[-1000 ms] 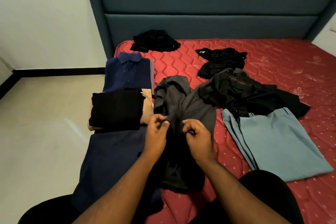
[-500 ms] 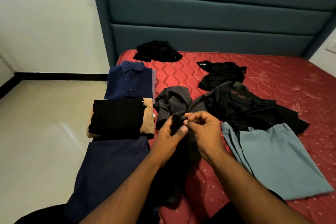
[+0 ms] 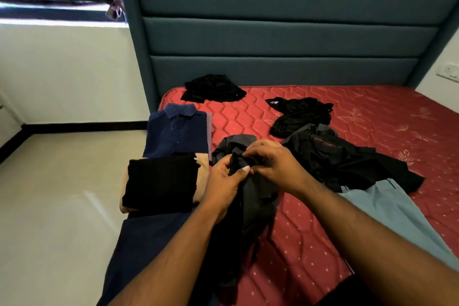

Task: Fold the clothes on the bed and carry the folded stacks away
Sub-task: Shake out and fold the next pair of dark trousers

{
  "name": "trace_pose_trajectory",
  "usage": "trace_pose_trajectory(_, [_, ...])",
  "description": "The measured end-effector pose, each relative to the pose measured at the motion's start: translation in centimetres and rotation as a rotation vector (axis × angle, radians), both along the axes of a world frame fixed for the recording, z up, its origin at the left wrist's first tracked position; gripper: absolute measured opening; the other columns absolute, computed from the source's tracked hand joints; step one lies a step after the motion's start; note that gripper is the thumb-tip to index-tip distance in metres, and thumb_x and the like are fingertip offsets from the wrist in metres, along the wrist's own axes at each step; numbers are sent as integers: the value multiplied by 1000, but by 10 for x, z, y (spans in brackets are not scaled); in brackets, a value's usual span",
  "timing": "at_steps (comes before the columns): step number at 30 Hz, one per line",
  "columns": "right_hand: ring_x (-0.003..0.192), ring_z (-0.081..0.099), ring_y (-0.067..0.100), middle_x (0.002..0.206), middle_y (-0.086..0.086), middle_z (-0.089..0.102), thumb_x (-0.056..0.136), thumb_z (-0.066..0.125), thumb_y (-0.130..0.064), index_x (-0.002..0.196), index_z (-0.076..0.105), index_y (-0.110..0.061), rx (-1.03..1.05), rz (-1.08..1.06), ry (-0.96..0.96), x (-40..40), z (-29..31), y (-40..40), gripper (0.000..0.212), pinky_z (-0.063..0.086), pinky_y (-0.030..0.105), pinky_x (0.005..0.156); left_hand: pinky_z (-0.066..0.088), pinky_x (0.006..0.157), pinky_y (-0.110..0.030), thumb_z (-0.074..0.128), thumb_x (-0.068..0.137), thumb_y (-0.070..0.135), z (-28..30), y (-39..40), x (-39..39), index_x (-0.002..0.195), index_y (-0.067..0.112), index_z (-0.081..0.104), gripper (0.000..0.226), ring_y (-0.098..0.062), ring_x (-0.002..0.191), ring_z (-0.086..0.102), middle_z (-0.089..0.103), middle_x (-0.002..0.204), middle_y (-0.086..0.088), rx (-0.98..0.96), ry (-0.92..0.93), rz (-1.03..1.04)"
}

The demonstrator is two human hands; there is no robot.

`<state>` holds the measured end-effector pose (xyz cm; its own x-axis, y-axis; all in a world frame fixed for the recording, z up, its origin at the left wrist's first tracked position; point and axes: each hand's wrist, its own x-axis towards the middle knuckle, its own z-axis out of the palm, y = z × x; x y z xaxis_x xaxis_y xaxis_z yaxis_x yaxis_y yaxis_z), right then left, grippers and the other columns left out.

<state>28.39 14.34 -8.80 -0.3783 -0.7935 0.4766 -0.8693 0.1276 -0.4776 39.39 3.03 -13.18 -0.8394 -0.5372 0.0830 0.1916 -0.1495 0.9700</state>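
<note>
A dark grey garment (image 3: 255, 196) hangs bunched above the red mattress (image 3: 310, 243), lifted at its top. My left hand (image 3: 223, 181) grips its edge from the left with the thumb on the cloth. My right hand (image 3: 270, 161) pinches the same bunch from the right, fingers curled. Along the bed's left edge lie a folded navy collared shirt (image 3: 177, 129), a folded black piece (image 3: 160, 182) on a tan one (image 3: 202, 176), and a navy garment (image 3: 149, 248).
Loose black clothes lie near the headboard (image 3: 213, 88) and mid-bed (image 3: 300, 114), with a dark crumpled pile (image 3: 347, 164) over light blue trousers (image 3: 387, 216). A teal padded headboard (image 3: 273, 40) stands behind. Pale floor (image 3: 57, 194) stretches left of the bed.
Both hands have lifted the grey garment's top up off the mattress and drawn together on it. The camera has tilted upward, showing more headboard and curtain.
</note>
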Motion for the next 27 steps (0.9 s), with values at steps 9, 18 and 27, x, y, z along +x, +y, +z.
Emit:
trace_pose_trajectory(9, [91, 51, -13, 100, 2, 61, 77, 72, 3, 89, 65, 1, -19, 123, -79, -24, 85, -32, 15, 37, 5, 77, 56, 81, -30, 73, 75, -6, 75, -29, 1, 120, 12, 48, 54, -19, 101, 65, 65, 113, -12, -257, 82, -108])
trace_pose_trajectory(18, [67, 54, 9, 74, 7, 63, 77, 77, -5, 88, 69, -9, -168, -72, -79, -35, 209, -30, 14, 46, 26, 63, 53, 89, -36, 76, 77, 20, 172, -60, -11, 135, 37, 31, 75, -16, 101, 65, 65, 111, 4, -911, 56, 109])
trace_pose_trajectory(27, [76, 61, 21, 86, 12, 53, 88, 62, 4, 81, 49, -13, -486, -109, -405, -29, 296, -8, 22, 58, 38, 47, 54, 75, -37, 70, 76, 33, 193, -138, 20, 96, 24, 70, 22, -23, 84, 68, 72, 86, 1, -925, -117, 447])
